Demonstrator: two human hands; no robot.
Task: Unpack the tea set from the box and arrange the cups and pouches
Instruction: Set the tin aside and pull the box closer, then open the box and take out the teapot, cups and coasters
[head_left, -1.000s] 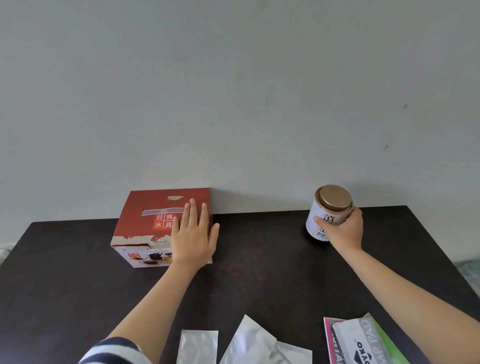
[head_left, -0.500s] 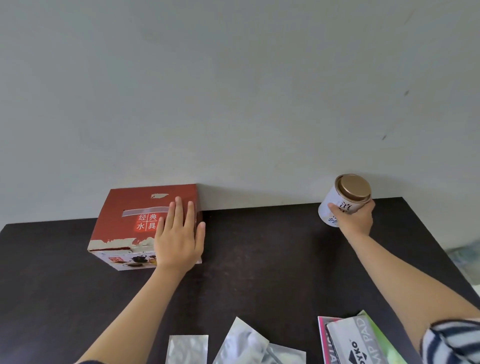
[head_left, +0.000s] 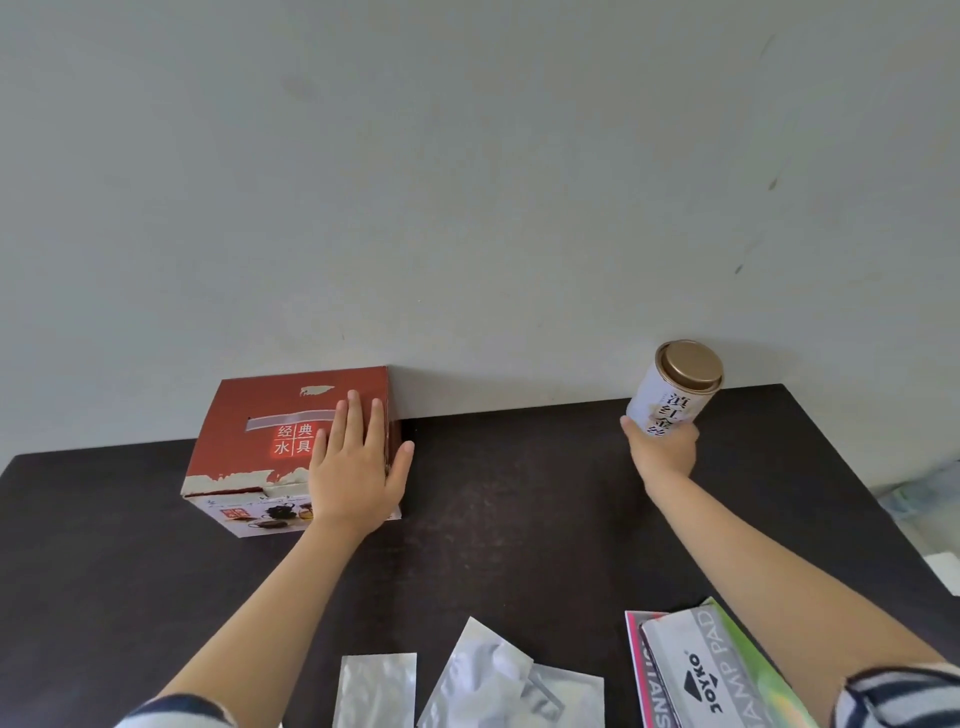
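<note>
This looks like a plain room in a home or a small office. A dark wood-grain worktop (head_left: 519, 519) is pushed against a bare, pale, slightly scuffed wall (head_left: 467, 182). On it sit household and stationery goods: a printed red tea-set box (head_left: 270, 436), a tea tin (head_left: 675, 389), silver foil pouches (head_left: 379, 686) and a packaged stamp pad (head_left: 696, 675).

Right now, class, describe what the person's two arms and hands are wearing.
Both forearms are bare. The left hand and right hand wear no gloves, rings or watch. Dark-and-white striped sleeves show at the bottom edge on both arms.
</note>
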